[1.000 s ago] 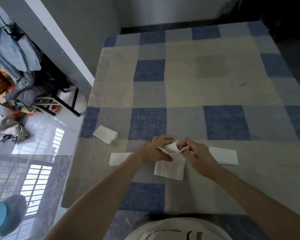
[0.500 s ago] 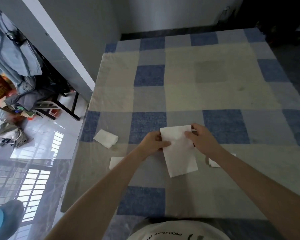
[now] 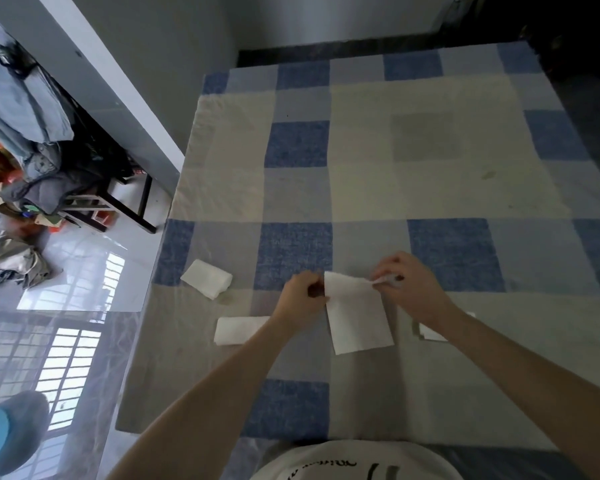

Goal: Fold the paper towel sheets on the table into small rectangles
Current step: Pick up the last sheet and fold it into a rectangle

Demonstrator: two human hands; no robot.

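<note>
A white paper towel sheet [image 3: 357,315] lies as a tall rectangle on the checked tablecloth [image 3: 361,168], near the front edge. My left hand [image 3: 303,296] pinches its far left corner. My right hand [image 3: 409,285] pinches its far right corner, which is lifted and crumpled a little. A small folded towel [image 3: 207,278] rests to the left on the cloth. Another flat sheet [image 3: 238,330] shows beside my left forearm. One more sheet [image 3: 432,333] peeks out from under my right forearm.
The table's left edge [image 3: 160,258] drops to a glossy tiled floor. A chair piled with clothes [image 3: 39,161] and clutter stands at the far left. A grey wall [image 3: 146,64] runs along the back left. A dark strip borders the table's far end.
The sheet was bunched between both hands a second ago, then was spread out lengthwise. Both hands have moved farther from me to its far corners, and the right corner is now lifted.
</note>
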